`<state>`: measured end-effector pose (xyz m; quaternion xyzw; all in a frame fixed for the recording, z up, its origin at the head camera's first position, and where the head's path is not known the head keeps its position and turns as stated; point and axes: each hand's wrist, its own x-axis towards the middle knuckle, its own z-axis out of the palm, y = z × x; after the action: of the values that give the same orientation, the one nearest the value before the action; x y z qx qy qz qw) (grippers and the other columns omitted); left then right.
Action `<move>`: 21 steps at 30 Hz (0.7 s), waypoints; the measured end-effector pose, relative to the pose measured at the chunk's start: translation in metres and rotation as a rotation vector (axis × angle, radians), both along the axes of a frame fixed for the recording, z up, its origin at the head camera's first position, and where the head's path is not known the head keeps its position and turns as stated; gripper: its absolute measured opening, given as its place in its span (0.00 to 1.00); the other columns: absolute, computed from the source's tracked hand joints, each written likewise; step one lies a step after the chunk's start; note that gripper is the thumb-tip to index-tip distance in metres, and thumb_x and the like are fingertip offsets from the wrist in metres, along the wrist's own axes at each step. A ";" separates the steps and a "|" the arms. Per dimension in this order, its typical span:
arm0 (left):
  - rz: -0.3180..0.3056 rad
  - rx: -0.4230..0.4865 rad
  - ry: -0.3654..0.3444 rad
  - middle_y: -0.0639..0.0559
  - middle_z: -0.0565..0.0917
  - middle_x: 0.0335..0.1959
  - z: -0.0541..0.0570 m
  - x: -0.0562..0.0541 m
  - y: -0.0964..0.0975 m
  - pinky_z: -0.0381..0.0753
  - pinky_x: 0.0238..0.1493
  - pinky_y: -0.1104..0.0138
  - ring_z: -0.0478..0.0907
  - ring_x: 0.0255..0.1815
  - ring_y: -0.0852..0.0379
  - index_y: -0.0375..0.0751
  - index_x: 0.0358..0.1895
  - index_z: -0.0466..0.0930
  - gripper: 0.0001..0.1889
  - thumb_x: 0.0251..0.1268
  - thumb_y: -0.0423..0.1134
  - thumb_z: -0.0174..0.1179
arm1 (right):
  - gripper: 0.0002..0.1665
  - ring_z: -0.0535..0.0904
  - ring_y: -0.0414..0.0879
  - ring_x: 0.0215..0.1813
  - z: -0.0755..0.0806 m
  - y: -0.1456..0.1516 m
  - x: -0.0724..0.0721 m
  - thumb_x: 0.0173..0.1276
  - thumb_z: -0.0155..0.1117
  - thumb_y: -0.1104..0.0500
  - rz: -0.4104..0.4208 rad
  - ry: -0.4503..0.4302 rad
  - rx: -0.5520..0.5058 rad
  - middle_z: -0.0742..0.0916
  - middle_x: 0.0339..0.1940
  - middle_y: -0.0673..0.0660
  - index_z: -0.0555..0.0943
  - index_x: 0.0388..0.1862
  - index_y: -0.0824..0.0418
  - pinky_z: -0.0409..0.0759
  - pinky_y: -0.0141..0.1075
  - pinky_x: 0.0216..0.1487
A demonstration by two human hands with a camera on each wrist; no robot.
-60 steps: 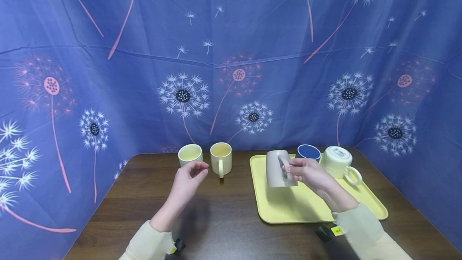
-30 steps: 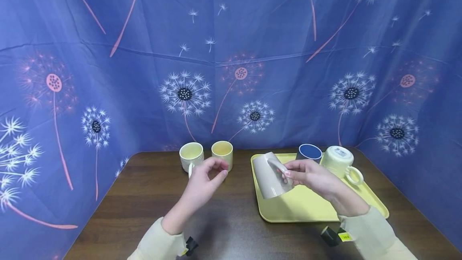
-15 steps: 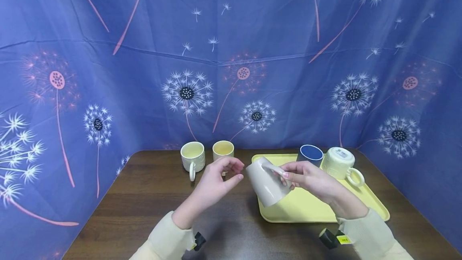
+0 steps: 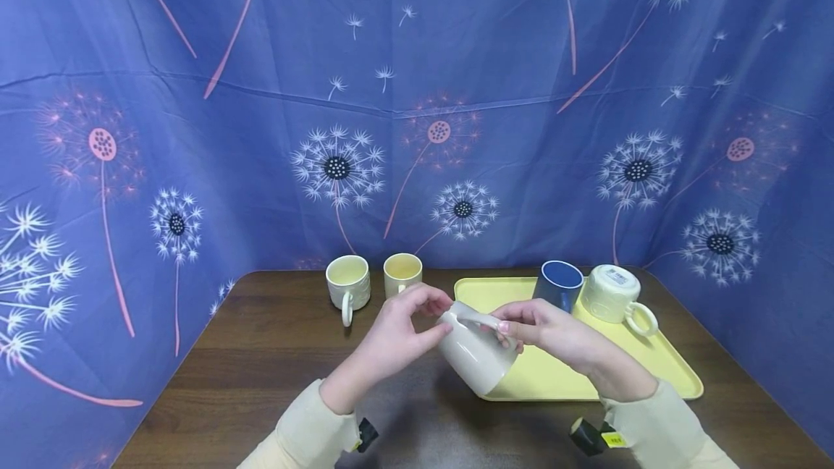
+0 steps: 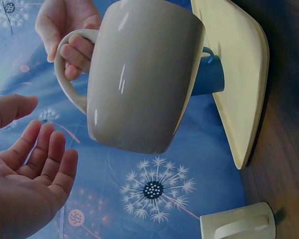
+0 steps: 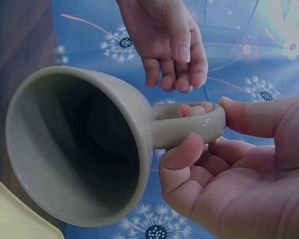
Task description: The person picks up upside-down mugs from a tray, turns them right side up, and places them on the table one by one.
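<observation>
A pale grey mug (image 4: 478,357) hangs tilted over the near left side of the yellow tray (image 4: 554,382). My right hand (image 4: 560,339) grips it by the handle, the fingers passing through the loop in the right wrist view. Its mouth (image 6: 74,149) faces downward, so the inside is hidden from the head view. My left hand (image 4: 397,331) is beside the mug's raised base end, fingers relaxed and thumb spread. In the left wrist view a gap shows between that left hand (image 5: 35,174) and the mug (image 5: 144,74).
On the tray stand a dark blue mug (image 4: 560,284) and an upturned cream mug (image 4: 609,297), its handle toward me. Two upright mugs, one pale and textured (image 4: 348,284) and one cream (image 4: 397,281), stand at the back left of the wooden table (image 4: 260,353). A blue dandelion-print cloth (image 4: 521,129) hangs behind.
My right hand has brought the grey mug left and toward me, tipping it further. My left hand has moved right, from near the back-left mugs to beside the grey mug.
</observation>
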<state>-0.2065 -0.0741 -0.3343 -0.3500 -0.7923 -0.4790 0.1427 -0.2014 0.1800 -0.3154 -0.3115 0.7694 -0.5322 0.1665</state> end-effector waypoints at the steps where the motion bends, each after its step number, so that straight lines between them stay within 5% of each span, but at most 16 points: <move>1: 0.002 -0.009 0.005 0.49 0.81 0.38 0.000 0.000 0.001 0.78 0.45 0.64 0.78 0.40 0.57 0.39 0.43 0.79 0.14 0.52 0.31 0.68 | 0.16 0.76 0.39 0.36 0.000 -0.001 0.001 0.72 0.51 0.62 0.006 0.006 0.002 0.81 0.31 0.49 0.75 0.45 0.76 0.76 0.33 0.38; 9: -0.015 -0.056 0.053 0.54 0.81 0.39 -0.002 0.003 0.004 0.78 0.44 0.67 0.78 0.39 0.57 0.42 0.44 0.78 0.17 0.50 0.31 0.69 | 0.14 0.76 0.39 0.35 0.000 -0.009 0.005 0.72 0.50 0.62 0.034 0.028 0.014 0.80 0.30 0.50 0.76 0.44 0.75 0.76 0.33 0.38; 21: -0.053 -0.110 0.009 0.57 0.80 0.36 -0.008 0.005 0.011 0.77 0.43 0.71 0.76 0.38 0.62 0.43 0.41 0.80 0.13 0.52 0.34 0.69 | 0.15 0.76 0.39 0.33 0.000 -0.014 0.009 0.71 0.52 0.63 0.078 0.025 0.017 0.81 0.32 0.54 0.77 0.47 0.74 0.76 0.31 0.34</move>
<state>-0.2015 -0.0633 -0.3424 -0.3804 -0.8071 -0.4368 0.1140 -0.1922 0.1663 -0.3153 -0.3464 0.7633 -0.5149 0.1799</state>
